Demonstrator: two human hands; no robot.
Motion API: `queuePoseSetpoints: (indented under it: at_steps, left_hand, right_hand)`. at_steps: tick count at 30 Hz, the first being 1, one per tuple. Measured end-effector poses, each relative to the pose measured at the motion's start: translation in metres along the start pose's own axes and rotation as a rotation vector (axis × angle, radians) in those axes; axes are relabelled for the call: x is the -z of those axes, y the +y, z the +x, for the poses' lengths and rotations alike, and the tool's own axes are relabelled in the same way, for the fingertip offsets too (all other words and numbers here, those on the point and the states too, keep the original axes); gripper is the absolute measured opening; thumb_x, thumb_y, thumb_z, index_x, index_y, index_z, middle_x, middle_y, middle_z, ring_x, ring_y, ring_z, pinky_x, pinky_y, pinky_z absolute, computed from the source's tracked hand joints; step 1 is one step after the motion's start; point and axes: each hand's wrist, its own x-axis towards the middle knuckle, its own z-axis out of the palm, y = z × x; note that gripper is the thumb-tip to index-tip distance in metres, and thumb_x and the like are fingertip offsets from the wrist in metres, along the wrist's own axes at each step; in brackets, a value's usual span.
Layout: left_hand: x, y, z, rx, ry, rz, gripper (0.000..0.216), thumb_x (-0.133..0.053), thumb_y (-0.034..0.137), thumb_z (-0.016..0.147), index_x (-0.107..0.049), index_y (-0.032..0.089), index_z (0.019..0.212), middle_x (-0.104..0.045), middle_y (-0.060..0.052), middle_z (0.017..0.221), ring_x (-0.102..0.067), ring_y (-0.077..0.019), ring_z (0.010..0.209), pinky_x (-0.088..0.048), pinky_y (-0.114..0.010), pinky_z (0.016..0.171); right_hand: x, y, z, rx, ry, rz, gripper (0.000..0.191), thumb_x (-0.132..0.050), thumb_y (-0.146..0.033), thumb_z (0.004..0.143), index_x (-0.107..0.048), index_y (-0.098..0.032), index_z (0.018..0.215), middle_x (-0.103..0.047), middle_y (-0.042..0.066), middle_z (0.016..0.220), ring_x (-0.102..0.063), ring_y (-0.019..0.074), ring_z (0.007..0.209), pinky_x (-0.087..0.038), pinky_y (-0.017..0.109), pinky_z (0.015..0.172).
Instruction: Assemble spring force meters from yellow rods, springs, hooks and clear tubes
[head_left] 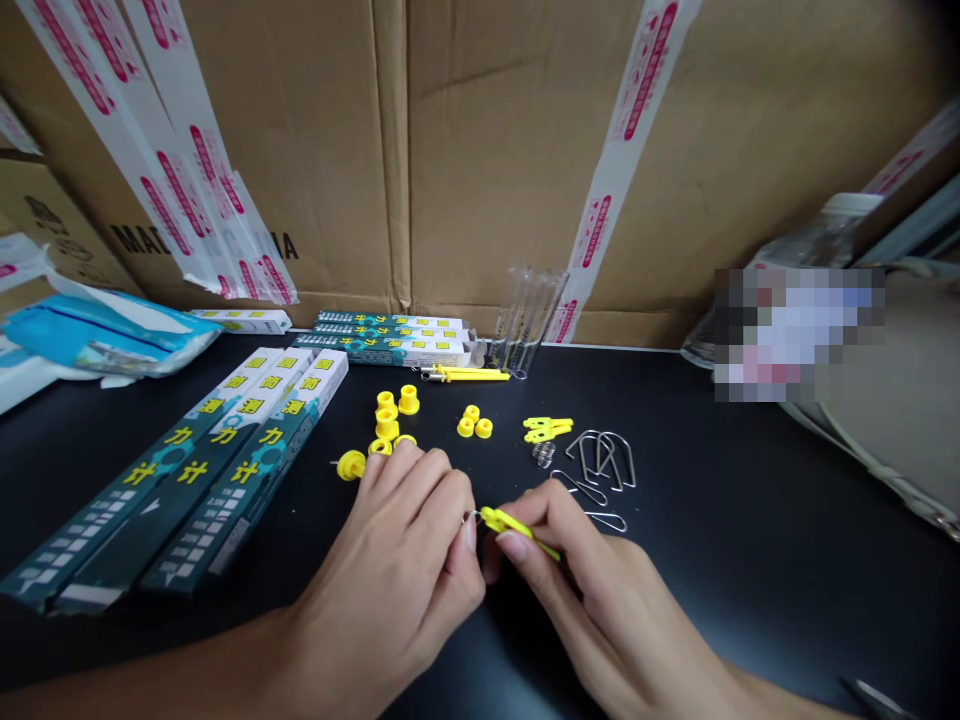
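Note:
My right hand (592,580) pinches a thin yellow plastic strip (517,528) between thumb and forefinger. My left hand (405,570) is curled, its fingertips pinched on a small metal hook or spring at the strip's left end; that piece is mostly hidden. Both hands meet low over a black tabletop (750,520). Just beyond them lie several yellow caps (386,420), two more yellow strips (547,428), a small coil spring (544,453) and several bent wire hooks (600,455).
Three long printed boxes (202,470) lie at the left, more stacked boxes (390,340) at the back. Clear plastic tubes (525,320) lean near an assembled yellow rod (465,374). Taped cardboard cartons (480,150) wall the back. Blue and white bags (97,335) lie far left.

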Motion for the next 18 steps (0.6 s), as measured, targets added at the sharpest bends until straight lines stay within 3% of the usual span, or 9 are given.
queuePoseSetpoints:
  at_steps: [18]
  left_hand:
    - [0.0010,0.0010,-0.0018,0.006,-0.032,-0.081,0.026,-0.031,0.007,0.095,-0.042,0.020,0.075,-0.049,-0.002,0.080,-0.043,-0.0222,0.077,-0.033,-0.039,0.069]
  right_hand:
    - [-0.0003,0.0033,-0.0007,0.067,-0.036,0.045,0.016,-0.038,-0.013,0.103,-0.050,-0.023,0.099,-0.063,-0.003,0.086,-0.060,0.0087,0.070,-0.049,0.016,0.066]
